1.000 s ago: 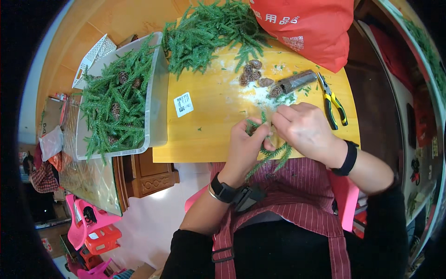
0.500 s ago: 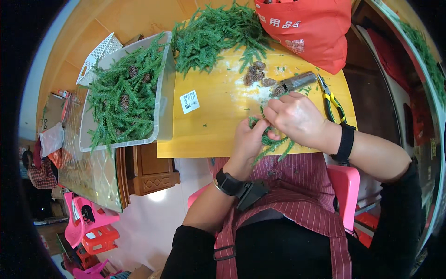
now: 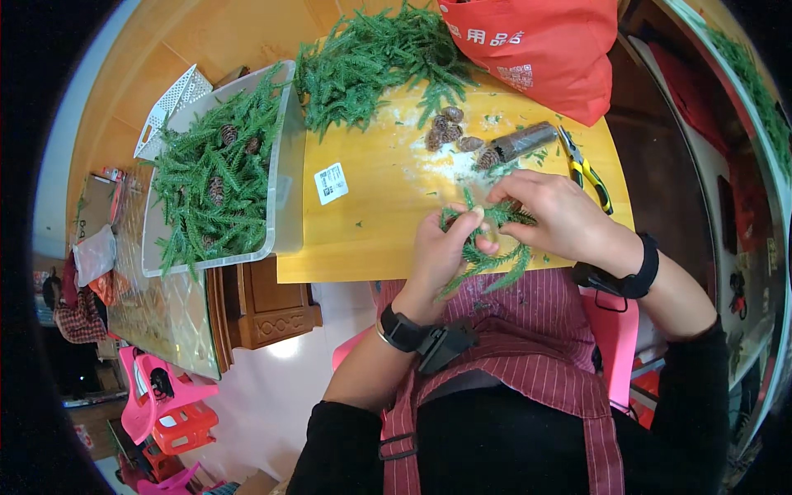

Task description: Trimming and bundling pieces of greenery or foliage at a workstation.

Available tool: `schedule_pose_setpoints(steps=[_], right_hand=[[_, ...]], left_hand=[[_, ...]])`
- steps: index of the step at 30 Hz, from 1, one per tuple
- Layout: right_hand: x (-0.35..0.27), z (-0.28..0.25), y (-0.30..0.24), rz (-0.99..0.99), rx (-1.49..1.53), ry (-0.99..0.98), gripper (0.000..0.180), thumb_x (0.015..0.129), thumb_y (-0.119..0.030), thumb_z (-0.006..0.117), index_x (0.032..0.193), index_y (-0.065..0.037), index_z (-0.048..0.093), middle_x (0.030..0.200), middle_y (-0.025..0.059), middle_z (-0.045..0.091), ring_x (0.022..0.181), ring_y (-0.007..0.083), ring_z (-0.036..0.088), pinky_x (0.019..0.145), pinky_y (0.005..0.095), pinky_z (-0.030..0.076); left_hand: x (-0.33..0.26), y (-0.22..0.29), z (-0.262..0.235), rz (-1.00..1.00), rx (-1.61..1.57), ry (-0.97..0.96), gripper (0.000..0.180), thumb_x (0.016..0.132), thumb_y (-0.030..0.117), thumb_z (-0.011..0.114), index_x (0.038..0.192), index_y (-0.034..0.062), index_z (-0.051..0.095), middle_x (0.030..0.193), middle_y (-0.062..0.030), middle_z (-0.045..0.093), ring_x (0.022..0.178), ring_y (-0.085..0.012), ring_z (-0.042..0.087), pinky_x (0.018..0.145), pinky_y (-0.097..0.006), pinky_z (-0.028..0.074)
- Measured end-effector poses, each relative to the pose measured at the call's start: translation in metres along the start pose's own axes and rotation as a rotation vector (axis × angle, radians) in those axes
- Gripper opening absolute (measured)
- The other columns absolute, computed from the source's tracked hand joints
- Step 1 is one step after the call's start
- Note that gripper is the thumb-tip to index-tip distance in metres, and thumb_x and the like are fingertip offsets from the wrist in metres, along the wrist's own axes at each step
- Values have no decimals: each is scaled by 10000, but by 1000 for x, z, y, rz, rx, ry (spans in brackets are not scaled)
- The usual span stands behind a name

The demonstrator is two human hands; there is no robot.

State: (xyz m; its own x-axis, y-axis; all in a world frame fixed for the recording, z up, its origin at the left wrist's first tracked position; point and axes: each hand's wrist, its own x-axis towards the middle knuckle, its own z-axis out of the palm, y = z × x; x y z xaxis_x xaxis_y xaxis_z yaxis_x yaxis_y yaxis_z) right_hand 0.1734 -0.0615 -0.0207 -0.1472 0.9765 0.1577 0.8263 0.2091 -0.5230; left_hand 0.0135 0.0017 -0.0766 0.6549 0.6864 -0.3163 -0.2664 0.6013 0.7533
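Observation:
Over the near edge of the yellow board, a green pine sprig (image 3: 502, 266) is between my hands. My left hand (image 3: 444, 250) pinches it, the thumb pressed against the fingers near its middle. Curled over the right side of the sprig is my right hand (image 3: 565, 216), thumb and fingers closed on it. A brown pine cone (image 3: 516, 208) shows partly beneath the right fingers. Several loose pine cones (image 3: 445, 129) lie beyond the hands, beside a clear bag of brown cones (image 3: 526, 140). Yellow-and-black pliers (image 3: 584, 169) rest right of that bag.
A clear plastic bin (image 3: 285, 194) of green sprigs and cones stands on the left. More green sprigs (image 3: 371, 74) are heaped at the back, next to a red bag (image 3: 544, 62). A white label (image 3: 332, 183) and white powder (image 3: 450, 165) are on the yellow board (image 3: 363, 239).
My right hand has turned and shifted slightly right, its fingers spreading over the sprig, and a cone now shows under them. My left hand keeps its pinch.

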Motion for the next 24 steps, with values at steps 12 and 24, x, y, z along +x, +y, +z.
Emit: schedule_pose_setpoints(steps=[12, 24], right_hand=[[-7, -1, 1, 135, 338, -32, 345, 684, 40, 588, 1023, 3, 537, 851, 98, 593, 769, 168, 590, 688, 273, 468], [-13, -3, 6, 301, 741, 6, 347, 740, 46, 555, 1070, -23, 470, 780, -20, 505, 740, 34, 484, 658, 187, 398]], left_hand=[[0, 1, -3, -32, -18, -81, 118, 831, 87, 577, 838, 48, 465, 718, -65, 551, 549, -125, 552, 545, -287, 509], [3, 8, -7, 795, 760, -28, 287, 809, 81, 537, 1086, 11, 514, 1143, -126, 493, 1051, -233, 485, 905, -343, 378]])
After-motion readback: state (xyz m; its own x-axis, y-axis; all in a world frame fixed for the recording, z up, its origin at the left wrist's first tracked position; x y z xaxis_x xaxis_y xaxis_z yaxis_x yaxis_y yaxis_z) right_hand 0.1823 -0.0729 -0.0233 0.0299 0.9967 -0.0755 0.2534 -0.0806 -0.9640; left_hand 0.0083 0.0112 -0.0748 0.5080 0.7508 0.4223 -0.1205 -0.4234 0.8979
